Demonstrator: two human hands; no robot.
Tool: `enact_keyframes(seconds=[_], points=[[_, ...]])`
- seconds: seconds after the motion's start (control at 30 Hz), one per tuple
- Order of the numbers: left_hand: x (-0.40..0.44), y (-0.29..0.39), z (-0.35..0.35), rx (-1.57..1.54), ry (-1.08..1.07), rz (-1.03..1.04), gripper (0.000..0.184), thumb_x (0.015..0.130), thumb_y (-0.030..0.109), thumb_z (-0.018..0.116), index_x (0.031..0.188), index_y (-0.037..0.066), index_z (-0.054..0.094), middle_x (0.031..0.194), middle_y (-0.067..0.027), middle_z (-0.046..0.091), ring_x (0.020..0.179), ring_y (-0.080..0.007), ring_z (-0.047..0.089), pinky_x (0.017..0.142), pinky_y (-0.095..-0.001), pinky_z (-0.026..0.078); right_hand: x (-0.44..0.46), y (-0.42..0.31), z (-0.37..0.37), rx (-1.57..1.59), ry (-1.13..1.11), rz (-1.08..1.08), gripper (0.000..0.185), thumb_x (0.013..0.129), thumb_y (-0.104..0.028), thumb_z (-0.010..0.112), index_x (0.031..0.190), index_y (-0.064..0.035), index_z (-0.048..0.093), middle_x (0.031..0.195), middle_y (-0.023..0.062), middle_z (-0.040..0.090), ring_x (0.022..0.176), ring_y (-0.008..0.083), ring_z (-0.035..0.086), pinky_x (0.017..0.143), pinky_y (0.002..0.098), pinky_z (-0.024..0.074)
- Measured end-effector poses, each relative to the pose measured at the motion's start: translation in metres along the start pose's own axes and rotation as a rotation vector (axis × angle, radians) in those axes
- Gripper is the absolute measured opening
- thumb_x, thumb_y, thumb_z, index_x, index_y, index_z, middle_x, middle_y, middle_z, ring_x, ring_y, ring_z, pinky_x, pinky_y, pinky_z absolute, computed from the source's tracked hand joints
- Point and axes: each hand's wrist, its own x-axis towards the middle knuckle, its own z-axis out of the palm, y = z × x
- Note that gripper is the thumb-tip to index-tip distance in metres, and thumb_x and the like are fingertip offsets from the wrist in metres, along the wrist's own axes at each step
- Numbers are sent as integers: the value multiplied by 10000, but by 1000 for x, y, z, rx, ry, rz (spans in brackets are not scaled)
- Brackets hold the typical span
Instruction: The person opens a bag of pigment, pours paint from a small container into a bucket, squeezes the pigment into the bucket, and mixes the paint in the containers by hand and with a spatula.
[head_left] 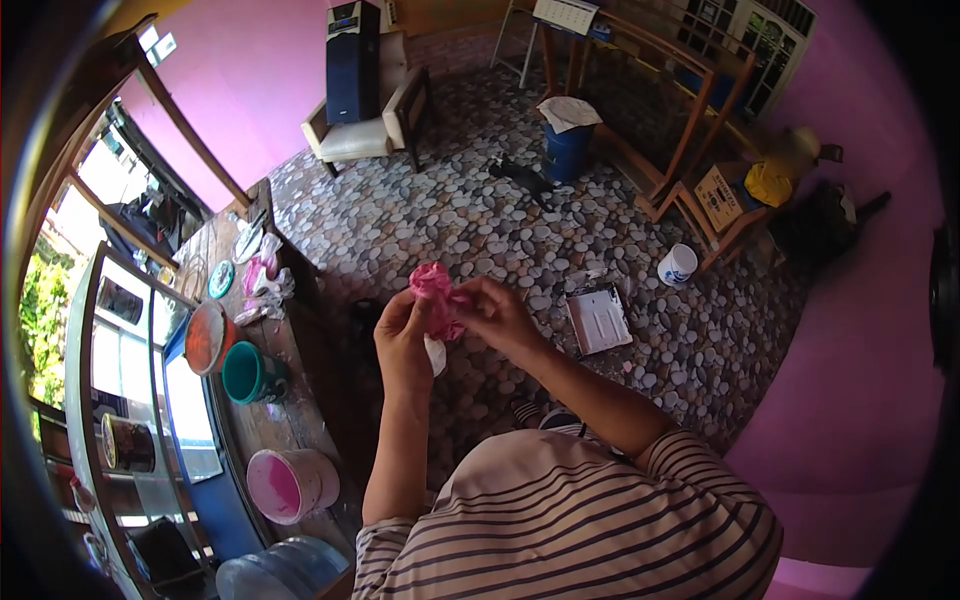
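- Passable over bare floor just right of the paint tray, short of the pink wall.
- Open beyond the paint tray, up to the dark cat and blue drum.
- Blocked beyond its right corner by a white bucket.
- Hemmed in well left of it by the surface, with teal bucket and orange bucket.

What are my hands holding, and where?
A crumpled pink bundle: your left hand pinches its left edge, your right hand its right side.
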Motion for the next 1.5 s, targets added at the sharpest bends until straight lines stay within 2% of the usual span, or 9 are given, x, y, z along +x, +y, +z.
enact_keyframes(seconds=[0.17, 0.3, 0.47, 0.57, 0.63, 0.87, 1.0, 1.23, 1.5], points=[[5, 5, -3, -32, 9, 25, 128, 925, 136, 668, 938, 14, 702, 851, -12, 684, 751, -63, 599, 699, -212, 455, 0, -12, -2, 90, 115, 26, 172, 913, -30, 654, 1080, -26, 613, 998, 10, 645, 902, 63, 598, 791, 212, 487], [7, 15, -8, -23, 42, 48, 146, 938, 151, 654, 940, 14, 704, 844, -10, 684, 741, -60, 594, 685, -202, 447, 0, -19, -12, 10, 46, 49, 181, 948, -184, 642, 1074, -53, 634, 912, -28, 629, 829, 40, 576, 709, 206, 466], [6, 21, -6, -61, -28, 3, 176, 965, 160, 614, 1002, 4, 685, 893, -22, 693, 782, -68, 624, 706, -199, 473, 8, -23, 0, -136, 7, 33, 228, 943, -229, 648, 1095, -59, 632, 1000, -1, 631, 941, 82, 582, 838, 254, 451], [3, 27, -3, -70, -116, -66, 204, 982, 160, 584, 1053, -13, 666, 944, -32, 695, 827, -75, 635, 740, -213, 490, 17, -18, 8, -191, 99, -155, 227, 927, -213, 671, 1089, -59, 632, 1050, 13, 625, 1000, 91, 572, 884, 278, 436], [3, 29, -3, -55, -142, -82, 218, 987, 165, 575, 1072, -17, 660, 960, -34, 694, 843, -77, 634, 758, -216, 489, 23, -20, 5, -322, -21, -295, 194, 910, -173, 693, 1041, -48, 626, 993, 8, 634, 961, 77, 582, 854, 259, 448], [4, 34, 0, 26, -81, -36, 222, 972, 158, 604, 1087, -28, 635, 950, -33, 681, 891, -90, 620, 839, -235, 476, 32, -26, 1, -83, 51, -124, 155, 886, -110, 721, 962, -40, 607, 874, -11, 635, 808, 40, 589, 714, 193, 466], [1, 27, 14, 137, -79, 174, 147, 893, 28, 682, 1003, -18, 597, 881, -24, 656, 858, -98, 613, 821, -249, 482, 32, -42, 5, -113, 53, -59, 145, 896, -101, 707, 986, -36, 614, 869, -11, 642, 804, 35, 588, 711, 194, 468], [10, 21, -2, 192, 1, 116, 144, 944, 37, 609, 1049, -59, 627, 904, -40, 674, 792, -74, 607, 724, -223, 487, 35, -41, -3, -58, 23, -19, 144, 920, -89, 668, 1037, -20, 621, 898, -15, 644, 819, 30, 577, 745, 197, 472], [18, 17, -11, 233, 5, 79, 202, 989, 115, 560, 1098, -35, 639, 962, -13, 670, 858, -62, 595, 769, -221, 468, 33, -51, -8, -83, -71, -13, 92, 954, -146, 639, 968, -56, 624, 870, -68, 581, 874, 12, 524, 778, 181, 416]])
